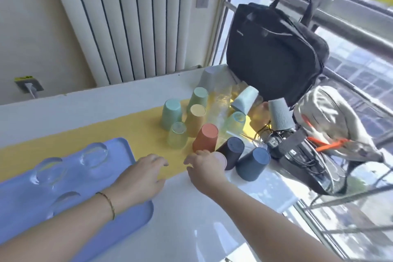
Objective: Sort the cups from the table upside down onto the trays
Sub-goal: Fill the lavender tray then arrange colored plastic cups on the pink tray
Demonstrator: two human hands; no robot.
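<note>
We note left hand (146, 173) flat, fingers apart, just beside tray (119, 149) edge, right hand (204, 168) at base of red cup (205, 140), grip we cannot tell

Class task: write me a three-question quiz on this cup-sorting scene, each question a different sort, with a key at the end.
1. True or false: the left hand grips a cup.
2. How many clear cups sit on the blue tray?
3. Which cup stands nearest the right hand? A orange cup; B tan cup; C mint cup.
Key: 1 false; 2 three; 3 A.
</note>
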